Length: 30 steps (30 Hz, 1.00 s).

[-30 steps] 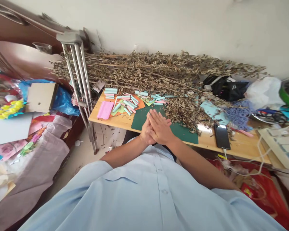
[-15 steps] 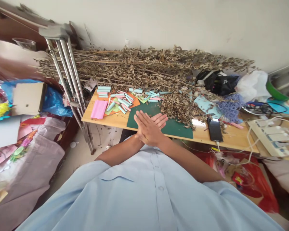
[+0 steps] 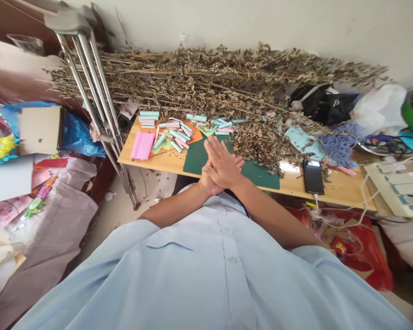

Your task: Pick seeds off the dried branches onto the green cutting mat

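My right hand [image 3: 223, 166] lies across my left hand [image 3: 209, 184], palm against palm, in front of my shirt. The right hand is on top with its fingers stretched out and pointing up and to the left. Beneath it the left hand is mostly hidden, its fingertips sticking out on the right side. Nothing shows between the palms. Behind them is a dark green mat [image 3: 261, 176] at the table's front edge. Crumbled dry leaves [image 3: 258, 144] are heaped on the mat's far side. Small rolled pieces of blue and pink paper [image 3: 181, 131] lie to the left.
Bundles of dried stalks [image 3: 192, 78] fill the table's back against the wall. A pink paper stack [image 3: 142, 145] sits left. Crutches [image 3: 96, 87] lean at the left end. On the right are a phone [image 3: 313, 176], blue yarn [image 3: 340, 144] and a power strip [image 3: 394, 188].
The crossed hands have shifted slightly, and the left hand's fingers now show less beyond the right hand. The whole view has tilted a little, moving the table up in the picture.
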{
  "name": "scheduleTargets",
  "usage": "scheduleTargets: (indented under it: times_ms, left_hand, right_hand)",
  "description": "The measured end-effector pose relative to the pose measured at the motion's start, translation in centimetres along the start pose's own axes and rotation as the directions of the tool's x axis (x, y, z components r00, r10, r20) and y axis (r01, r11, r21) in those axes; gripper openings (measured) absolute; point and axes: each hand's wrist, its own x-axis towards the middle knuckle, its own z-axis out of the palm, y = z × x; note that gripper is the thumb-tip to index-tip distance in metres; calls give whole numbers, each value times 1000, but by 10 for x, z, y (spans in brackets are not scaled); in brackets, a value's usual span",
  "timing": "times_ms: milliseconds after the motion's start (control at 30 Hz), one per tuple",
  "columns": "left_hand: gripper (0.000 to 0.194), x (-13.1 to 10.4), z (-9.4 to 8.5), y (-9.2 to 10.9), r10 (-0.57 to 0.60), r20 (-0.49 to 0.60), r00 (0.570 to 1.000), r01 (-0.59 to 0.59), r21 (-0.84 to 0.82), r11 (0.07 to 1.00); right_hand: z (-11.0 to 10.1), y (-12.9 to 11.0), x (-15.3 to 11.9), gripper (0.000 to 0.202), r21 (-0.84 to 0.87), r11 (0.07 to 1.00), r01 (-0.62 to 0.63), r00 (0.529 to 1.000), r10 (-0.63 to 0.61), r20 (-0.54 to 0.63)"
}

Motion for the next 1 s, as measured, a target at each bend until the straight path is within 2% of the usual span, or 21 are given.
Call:
scheduleTargets:
  times_ms: [133,267,367,467,567,667,733,800,867,1000]
  left_hand:
    - [88,-8,-4,19,-145,96,985,158,-149,976]
    - [91,-8,-4,26,-151,112,982,174,-236,956]
    - [90,-8,-2,26,-138,105,985,162,-262,952]
    - [87,-10,-1,27,-134,77,988,149,-248,957]
    - [85,-9,-6,35,-125,41,991,130,-187,974]
    - [84,0,-22,51,-13,-57,998,8,-88,996]
    - [81,11,-38,63,132,-137,982,-134,-3,991]
    - [78,25,-52,70,237,-204,950,-219,107,970]
    - [76,39,-64,69,296,-250,922,-245,214,945]
    - [71,63,-78,55,370,-285,884,-231,420,878]
  right_hand:
    - [-24,12,5,77,315,948,-39,981,96,-168]
    - [-43,11,0,70,561,828,-20,921,234,-312]
    - [-54,2,-10,54,607,792,-67,901,309,-304]
    - [-57,-7,-24,35,561,817,-133,881,357,-310]
    - [-54,-8,-39,25,480,868,-124,839,350,-417]
    - [-45,1,-53,22,451,885,-118,764,371,-528]
    - [-39,9,-60,24,488,858,-163,720,442,-535]
    - [-31,16,-66,25,534,817,-219,688,517,-508]
    - [-23,20,-69,26,562,786,-257,679,561,-473]
    - [-10,29,-73,27,572,766,-295,706,578,-410]
